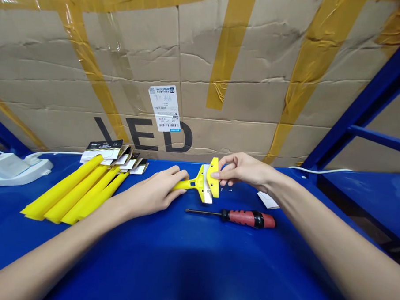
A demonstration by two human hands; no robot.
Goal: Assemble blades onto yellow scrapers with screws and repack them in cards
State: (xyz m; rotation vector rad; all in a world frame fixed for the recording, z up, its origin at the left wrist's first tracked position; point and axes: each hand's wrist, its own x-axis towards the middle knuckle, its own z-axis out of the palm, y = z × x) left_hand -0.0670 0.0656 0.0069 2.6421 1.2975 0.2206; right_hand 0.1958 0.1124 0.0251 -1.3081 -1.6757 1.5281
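Note:
My left hand (160, 190) is closed round the handle of a yellow scraper (200, 183), its head pointing right. A bare metal blade (208, 197) lies on the scraper head. Between the thumb and fingers of my right hand (239, 169) is a yellow cover plate (213, 188), held at the blade's right side and partly overlapping it. Two small screws (230, 190) lie on the blue surface just right of the plate. Below both hands rests a screwdriver (250, 218) with a red and black handle, its tip to the left.
Several yellow scrapers or sleeves with card headers (82, 189) lie at the left. Beyond them is a white power strip (16, 170). A taped cardboard box (197, 70) stands behind, blue shelf posts (361, 104) at the right. White paper (267, 200) lies by my right forearm.

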